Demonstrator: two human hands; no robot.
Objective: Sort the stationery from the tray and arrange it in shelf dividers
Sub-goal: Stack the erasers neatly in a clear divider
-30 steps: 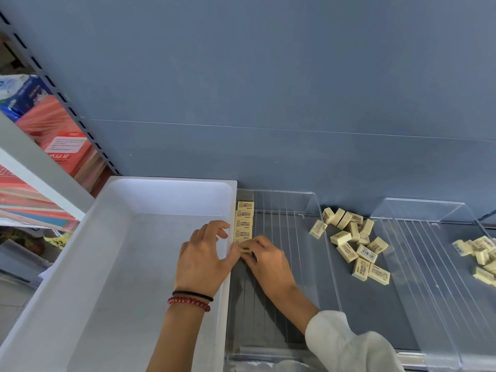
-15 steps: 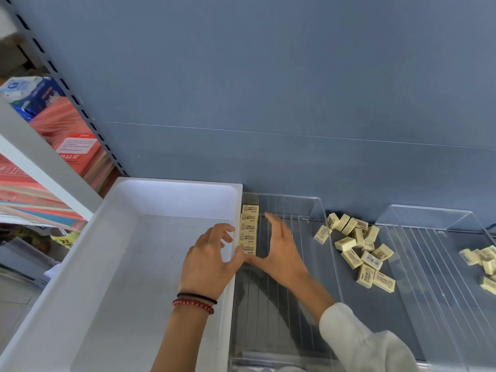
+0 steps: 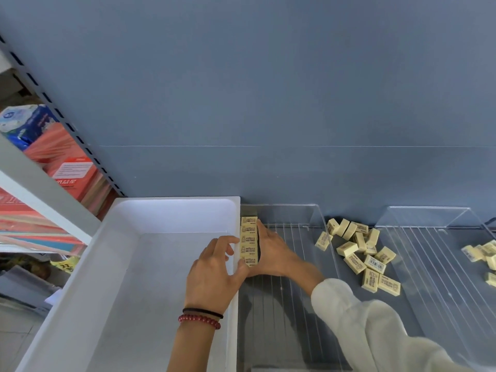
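Along the left wall of the ribbed clear-plastic divider (image 3: 290,331), a row of boxy cream erasers (image 3: 249,240) is lying; the right hand (image 3: 273,253) is pressing it flat-fingered, and the left hand (image 3: 212,267), fingers loose, is touching its near end over the smooth white tray (image 3: 171,201).

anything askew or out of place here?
Yes. The row of erasers along the left wall of the clear divider is straight, with the right hand flat against it. But right of that divider a pile of erasers lies jumbled at all angles, and more loose erasers sit scattered at the far right edge.
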